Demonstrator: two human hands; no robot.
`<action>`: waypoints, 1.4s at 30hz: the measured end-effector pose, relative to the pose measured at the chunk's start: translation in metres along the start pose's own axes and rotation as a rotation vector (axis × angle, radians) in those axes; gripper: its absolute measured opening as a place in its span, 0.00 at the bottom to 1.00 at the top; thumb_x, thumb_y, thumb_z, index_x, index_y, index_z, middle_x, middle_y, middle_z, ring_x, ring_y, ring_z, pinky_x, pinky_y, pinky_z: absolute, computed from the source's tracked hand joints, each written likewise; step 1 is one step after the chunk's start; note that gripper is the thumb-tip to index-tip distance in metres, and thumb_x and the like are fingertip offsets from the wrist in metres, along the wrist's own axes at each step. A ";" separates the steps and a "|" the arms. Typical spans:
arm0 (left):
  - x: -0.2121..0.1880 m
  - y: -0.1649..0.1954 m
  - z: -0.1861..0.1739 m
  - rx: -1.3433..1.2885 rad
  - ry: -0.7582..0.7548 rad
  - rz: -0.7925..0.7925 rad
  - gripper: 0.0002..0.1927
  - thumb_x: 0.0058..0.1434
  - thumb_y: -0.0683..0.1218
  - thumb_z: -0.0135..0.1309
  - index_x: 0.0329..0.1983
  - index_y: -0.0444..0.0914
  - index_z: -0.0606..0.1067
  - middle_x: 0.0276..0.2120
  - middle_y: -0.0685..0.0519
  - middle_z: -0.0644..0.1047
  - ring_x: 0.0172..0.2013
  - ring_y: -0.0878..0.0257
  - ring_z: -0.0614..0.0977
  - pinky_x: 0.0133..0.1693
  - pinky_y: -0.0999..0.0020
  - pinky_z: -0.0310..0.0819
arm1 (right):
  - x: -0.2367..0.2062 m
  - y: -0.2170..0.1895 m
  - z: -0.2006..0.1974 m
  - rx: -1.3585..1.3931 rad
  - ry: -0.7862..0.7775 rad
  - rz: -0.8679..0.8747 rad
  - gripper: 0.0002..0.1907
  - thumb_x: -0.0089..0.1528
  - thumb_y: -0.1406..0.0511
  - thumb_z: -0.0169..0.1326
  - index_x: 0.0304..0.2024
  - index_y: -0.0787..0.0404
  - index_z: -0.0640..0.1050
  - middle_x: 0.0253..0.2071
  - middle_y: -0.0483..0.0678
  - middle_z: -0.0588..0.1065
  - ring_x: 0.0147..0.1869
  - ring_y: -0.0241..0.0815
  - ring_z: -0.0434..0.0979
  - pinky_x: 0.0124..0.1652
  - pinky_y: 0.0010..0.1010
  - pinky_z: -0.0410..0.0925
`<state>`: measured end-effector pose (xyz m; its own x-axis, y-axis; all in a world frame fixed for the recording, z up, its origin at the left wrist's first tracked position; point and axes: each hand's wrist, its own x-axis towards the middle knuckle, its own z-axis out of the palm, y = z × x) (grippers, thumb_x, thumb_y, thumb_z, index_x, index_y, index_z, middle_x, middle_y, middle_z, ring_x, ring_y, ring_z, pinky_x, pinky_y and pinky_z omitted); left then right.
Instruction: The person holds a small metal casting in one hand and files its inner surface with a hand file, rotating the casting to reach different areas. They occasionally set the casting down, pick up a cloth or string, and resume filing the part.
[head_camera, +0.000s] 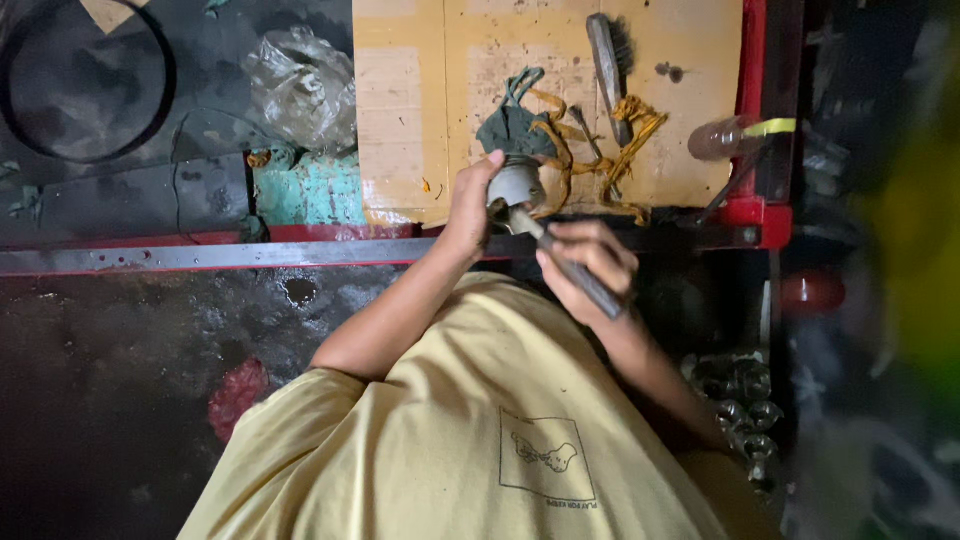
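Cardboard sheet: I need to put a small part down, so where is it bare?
The cardboard sheet is bare on its left half, between the plastic bag and the dark rag. The right side is crowded: yellow cord, brush, bottle.
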<state>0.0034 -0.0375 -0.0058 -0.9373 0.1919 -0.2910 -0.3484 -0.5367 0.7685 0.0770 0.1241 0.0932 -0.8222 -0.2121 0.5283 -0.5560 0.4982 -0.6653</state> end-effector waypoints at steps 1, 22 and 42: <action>-0.001 -0.001 0.001 0.029 -0.020 -0.013 0.25 0.70 0.56 0.45 0.43 0.30 0.81 0.31 0.48 0.81 0.30 0.61 0.82 0.36 0.67 0.76 | 0.000 0.001 0.001 -0.001 0.002 0.025 0.17 0.55 0.78 0.68 0.35 0.66 0.71 0.42 0.59 0.79 0.46 0.53 0.84 0.45 0.38 0.78; -0.004 -0.014 0.005 -0.007 0.023 -0.021 0.25 0.69 0.57 0.46 0.45 0.30 0.80 0.34 0.49 0.81 0.33 0.62 0.81 0.38 0.66 0.76 | -0.014 0.005 -0.005 0.034 0.057 0.066 0.16 0.56 0.78 0.67 0.36 0.66 0.71 0.41 0.58 0.79 0.46 0.52 0.84 0.46 0.38 0.78; 0.001 -0.046 0.020 0.204 -0.271 -0.215 0.24 0.70 0.57 0.49 0.41 0.31 0.80 0.32 0.53 0.80 0.32 0.66 0.78 0.38 0.70 0.73 | -0.096 0.014 -0.031 0.289 0.251 0.447 0.18 0.59 0.79 0.63 0.45 0.66 0.69 0.50 0.56 0.76 0.53 0.45 0.80 0.54 0.37 0.76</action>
<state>0.0178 0.0035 -0.0302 -0.8016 0.5065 -0.3177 -0.5060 -0.2917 0.8117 0.1513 0.1773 0.0492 -0.9501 0.1889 0.2482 -0.2012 0.2370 -0.9505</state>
